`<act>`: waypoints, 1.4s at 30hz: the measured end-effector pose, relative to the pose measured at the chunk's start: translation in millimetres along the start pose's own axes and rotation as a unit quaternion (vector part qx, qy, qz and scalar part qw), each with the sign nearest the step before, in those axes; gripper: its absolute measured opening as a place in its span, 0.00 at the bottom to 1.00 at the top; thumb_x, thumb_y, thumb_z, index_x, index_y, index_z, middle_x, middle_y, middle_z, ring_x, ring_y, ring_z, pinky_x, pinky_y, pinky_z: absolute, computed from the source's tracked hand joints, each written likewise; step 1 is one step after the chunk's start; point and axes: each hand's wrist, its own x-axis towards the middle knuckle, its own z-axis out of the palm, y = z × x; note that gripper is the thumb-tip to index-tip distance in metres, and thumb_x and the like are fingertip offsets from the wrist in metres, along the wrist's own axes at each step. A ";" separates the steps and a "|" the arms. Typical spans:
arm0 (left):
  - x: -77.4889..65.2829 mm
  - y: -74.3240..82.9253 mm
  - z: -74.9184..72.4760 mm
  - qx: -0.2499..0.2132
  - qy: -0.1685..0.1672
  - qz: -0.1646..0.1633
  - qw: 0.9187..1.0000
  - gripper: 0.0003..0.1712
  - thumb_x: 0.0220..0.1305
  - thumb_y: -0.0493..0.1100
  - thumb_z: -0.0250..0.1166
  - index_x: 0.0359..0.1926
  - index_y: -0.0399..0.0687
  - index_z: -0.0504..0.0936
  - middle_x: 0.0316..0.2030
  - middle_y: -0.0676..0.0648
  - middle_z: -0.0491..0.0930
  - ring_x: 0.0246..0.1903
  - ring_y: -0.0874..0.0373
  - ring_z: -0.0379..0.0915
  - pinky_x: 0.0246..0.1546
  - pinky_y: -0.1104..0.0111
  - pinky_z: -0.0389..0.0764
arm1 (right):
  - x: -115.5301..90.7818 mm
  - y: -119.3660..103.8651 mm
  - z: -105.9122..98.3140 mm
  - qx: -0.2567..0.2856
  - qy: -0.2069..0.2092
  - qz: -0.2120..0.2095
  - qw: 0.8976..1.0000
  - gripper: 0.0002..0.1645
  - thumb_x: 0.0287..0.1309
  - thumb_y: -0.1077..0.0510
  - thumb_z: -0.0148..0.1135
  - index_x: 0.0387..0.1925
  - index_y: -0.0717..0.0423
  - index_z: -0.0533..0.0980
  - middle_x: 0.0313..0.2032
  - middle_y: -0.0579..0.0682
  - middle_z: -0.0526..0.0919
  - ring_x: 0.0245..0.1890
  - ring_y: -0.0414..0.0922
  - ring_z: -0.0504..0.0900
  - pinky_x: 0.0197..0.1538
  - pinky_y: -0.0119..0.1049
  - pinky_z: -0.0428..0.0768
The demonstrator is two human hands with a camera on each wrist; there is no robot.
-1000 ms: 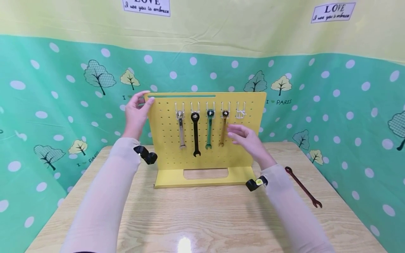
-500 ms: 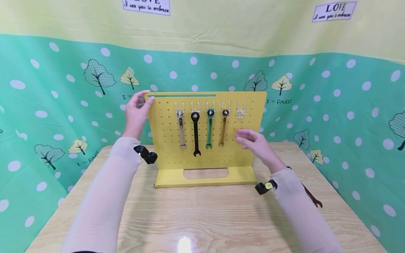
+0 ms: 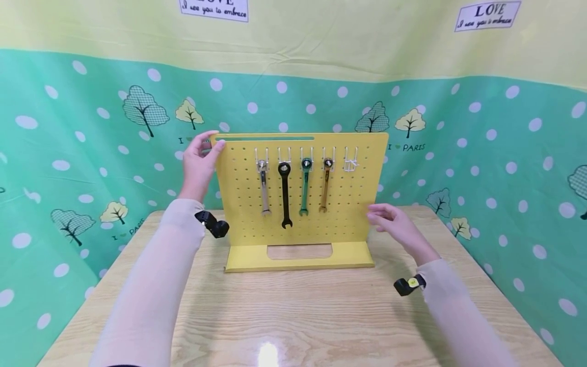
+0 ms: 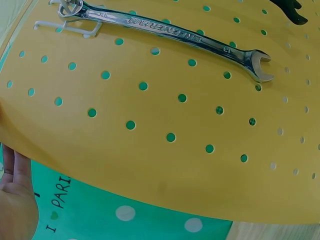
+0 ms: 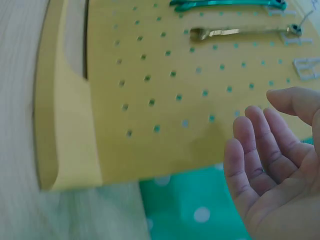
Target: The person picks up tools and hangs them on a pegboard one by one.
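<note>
A yellow pegboard point(image 3: 348, 224) stands upright on the table. My left hand point(image 3: 200, 163) grips its top left corner, thumb on the front and fingers behind. From white wire hooks hang a silver wrench point(image 3: 264, 191), a black wrench point(image 3: 286, 199), a green wrench point(image 3: 305, 188) and a gold wrench point(image 3: 325, 188). Right of the gold one is a bare wire hook point(image 3: 350, 162). By the board's lower right edge, my right hand point(image 3: 396, 224) holds nothing; the right wrist view shows its fingers point(image 5: 245, 140) loosely bent. The dark red wrench is hidden behind my right forearm.
The board's base point(image 3: 247, 260) rests on a light wooden table point(image 3: 293, 316). Behind and on both sides hangs a green and yellow curtain point(image 3: 495, 204) with white dots and trees. My right sleeve point(image 3: 458, 311) crosses the table's right side.
My right hand has moved right and down, from beside the gold wrench to the board's right edge. Its forearm now covers the dark red wrench. The left hand keeps its grip.
</note>
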 end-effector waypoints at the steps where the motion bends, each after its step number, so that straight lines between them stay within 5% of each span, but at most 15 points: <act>1: 0.2 0.1 -0.1 0.000 0.000 -0.002 1.000 0.26 0.65 0.54 0.69 0.63 0.56 0.79 0.47 0.50 0.78 0.43 0.58 0.76 0.39 0.71 0.80 | -2.2 3.2 -2.9 -0.004 0.002 0.001 1.000 0.34 0.71 0.46 0.60 0.68 0.63 0.67 0.60 0.65 0.74 0.57 0.55 0.77 0.53 0.37 0.80; 7: 0.8 -0.2 -0.1 -0.004 0.001 -0.002 1.000 0.24 0.65 0.53 0.69 0.61 0.59 0.80 0.47 0.50 0.78 0.43 0.57 0.77 0.42 0.69 0.80 | -15.6 17.6 -21.5 -0.030 0.011 0.018 0.999 0.33 0.73 0.47 0.57 0.69 0.63 0.65 0.62 0.65 0.73 0.55 0.50 0.77 0.52 0.35 0.80; 15: -0.2 0.0 0.3 -0.005 0.001 0.000 1.000 0.24 0.64 0.53 0.69 0.60 0.58 0.80 0.46 0.50 0.78 0.42 0.58 0.77 0.39 0.71 0.80 | -32.0 38.2 -46.0 -0.094 0.017 0.053 0.994 0.37 0.73 0.42 0.56 0.69 0.64 0.65 0.60 0.65 0.74 0.56 0.55 0.76 0.50 0.34 0.80; 25: 2.1 -2.5 0.9 -0.010 0.001 0.001 1.000 0.26 0.66 0.51 0.68 0.63 0.53 0.78 0.46 0.51 0.78 0.43 0.57 0.76 0.44 0.69 0.80 | -52.5 88.1 -76.9 -0.158 0.018 0.089 0.983 0.35 0.74 0.47 0.54 0.65 0.73 0.66 0.56 0.69 0.76 0.50 0.56 0.79 0.47 0.42 0.82; 34: -0.7 -1.1 -0.3 0.006 -0.001 0.002 1.000 0.24 0.65 0.54 0.68 0.61 0.59 0.80 0.47 0.51 0.77 0.42 0.58 0.75 0.40 0.70 0.79 | -69.4 114.3 -95.6 -0.197 0.012 0.156 0.968 0.41 0.71 0.46 0.59 0.63 0.80 0.63 0.59 0.77 0.68 0.57 0.68 0.71 0.58 0.60 0.74; 42: -1.5 0.4 -0.6 0.005 0.000 0.003 1.000 0.23 0.64 0.55 0.68 0.60 0.62 0.80 0.47 0.50 0.77 0.43 0.58 0.75 0.41 0.70 0.79 | -74.7 120.2 -98.9 -0.173 0.022 0.198 0.965 0.36 0.67 0.50 0.63 0.59 0.78 0.66 0.50 0.70 0.74 0.48 0.60 0.74 0.48 0.48 0.77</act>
